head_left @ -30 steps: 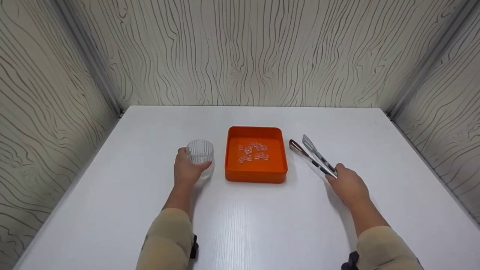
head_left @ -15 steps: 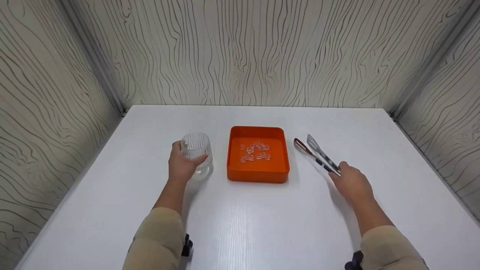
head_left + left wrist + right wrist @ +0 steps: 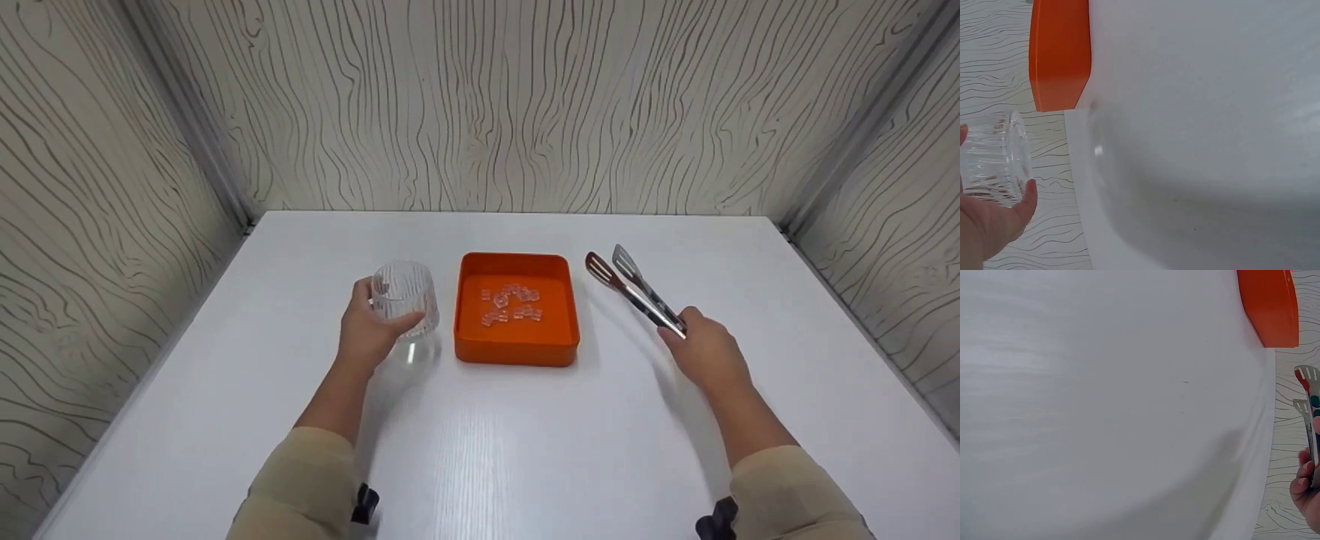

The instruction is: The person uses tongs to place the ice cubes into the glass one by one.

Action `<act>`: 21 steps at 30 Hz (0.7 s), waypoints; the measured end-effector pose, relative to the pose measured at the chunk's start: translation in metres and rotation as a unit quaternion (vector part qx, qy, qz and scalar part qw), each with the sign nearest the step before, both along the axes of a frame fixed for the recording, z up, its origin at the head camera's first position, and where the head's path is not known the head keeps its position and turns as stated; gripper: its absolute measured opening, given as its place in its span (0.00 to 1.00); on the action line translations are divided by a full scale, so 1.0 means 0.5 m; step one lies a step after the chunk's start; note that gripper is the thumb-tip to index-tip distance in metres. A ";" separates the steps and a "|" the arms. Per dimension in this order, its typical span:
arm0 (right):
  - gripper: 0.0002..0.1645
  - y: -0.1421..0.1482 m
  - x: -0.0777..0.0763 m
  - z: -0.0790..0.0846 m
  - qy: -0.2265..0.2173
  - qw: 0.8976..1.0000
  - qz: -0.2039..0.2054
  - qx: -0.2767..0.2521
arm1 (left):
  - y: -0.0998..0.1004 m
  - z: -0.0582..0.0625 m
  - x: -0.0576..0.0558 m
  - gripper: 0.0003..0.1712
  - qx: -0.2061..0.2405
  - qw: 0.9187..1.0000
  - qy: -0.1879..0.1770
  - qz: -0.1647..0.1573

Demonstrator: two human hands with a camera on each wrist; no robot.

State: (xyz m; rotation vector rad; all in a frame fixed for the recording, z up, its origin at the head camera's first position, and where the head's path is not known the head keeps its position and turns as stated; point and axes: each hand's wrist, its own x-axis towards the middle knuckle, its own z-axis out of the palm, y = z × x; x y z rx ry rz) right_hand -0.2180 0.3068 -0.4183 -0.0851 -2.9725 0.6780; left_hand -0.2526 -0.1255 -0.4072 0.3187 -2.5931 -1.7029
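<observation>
My left hand (image 3: 367,330) grips a clear ribbed glass (image 3: 409,292), fingers behind it and thumb across its near side. The glass is upright and raised off the table, its shadow and a bright spot showing below. In the left wrist view the glass (image 3: 994,157) appears sideways at the left edge. In my right hand (image 3: 709,349) are metal tongs (image 3: 649,300), held by the handle end with slotted tips apart and pointing away from me, above the table. Between the hands stands an orange tray (image 3: 517,352) with several small clear cubes (image 3: 501,300) on its floor.
The white table (image 3: 480,435) carries the tray near its middle. Behind it rises a wood-grain panel (image 3: 480,105), and similar panels flank both sides. A dark wrist device (image 3: 365,504) sits under the left sleeve, another (image 3: 716,519) by the right.
The left hand has lifted the glass off the table. The right hand has raised the tongs a little, their tips now farther up in view. Tray and cubes stay put.
</observation>
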 end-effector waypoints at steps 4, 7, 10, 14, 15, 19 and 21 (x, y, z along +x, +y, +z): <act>0.19 -0.012 -0.001 0.011 0.011 1.000 0.009 -0.002 | 0.016 0.000 0.015 0.51 -0.004 1.000 0.001 -0.022; 0.20 -0.023 -0.001 0.020 0.015 1.000 0.015 -0.005 | 0.033 0.002 0.029 0.50 0.000 0.999 0.013 -0.039; 0.20 -0.034 -0.001 0.029 0.017 1.000 0.018 -0.007 | 0.053 0.004 0.047 0.50 0.017 0.998 0.029 -0.061; 0.20 -0.047 -0.002 0.036 0.020 0.999 0.023 -0.009 | 0.082 0.002 0.070 0.49 0.035 0.994 0.034 -0.093; 0.20 -0.050 -0.003 0.036 0.023 0.999 0.025 -0.010 | 0.089 0.000 0.074 0.49 0.037 0.993 0.035 -0.104; 0.19 -0.061 -0.004 0.036 0.027 0.999 0.029 -0.015 | 0.113 -0.009 0.090 0.48 0.043 0.987 0.042 -0.146; 0.18 -0.067 -0.005 0.036 0.029 0.999 0.031 -0.017 | 0.123 -0.015 0.097 0.48 0.041 0.985 0.047 -0.163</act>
